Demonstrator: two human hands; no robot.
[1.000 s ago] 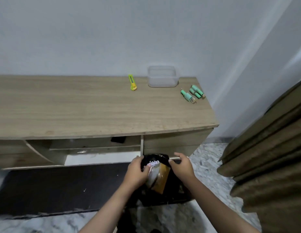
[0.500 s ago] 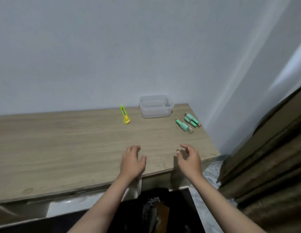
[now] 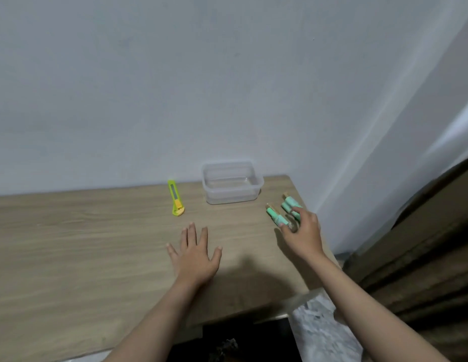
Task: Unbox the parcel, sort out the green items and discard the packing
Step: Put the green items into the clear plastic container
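Green cylindrical items (image 3: 276, 218) lie in a small cluster at the right end of the wooden table (image 3: 97, 246). My right hand (image 3: 303, 233) reaches over them, fingertips touching the nearest ones, fingers spread with nothing gripped. My left hand (image 3: 195, 253) rests flat on the tabletop with fingers apart. A clear, empty plastic container (image 3: 231, 185) stands by the wall behind the green items. The black bag of packing (image 3: 227, 346) shows below the table's front edge.
A yellow-green box cutter (image 3: 176, 198) lies left of the container. A white wall backs the table. Brown curtain folds (image 3: 423, 244) hang at the right. Marble floor (image 3: 324, 333) shows under the table's right corner.
Both hands let go of the black bag under the table and rose to the tabletop. The right hand has moved right onto the green items; the left has flattened on the wood.
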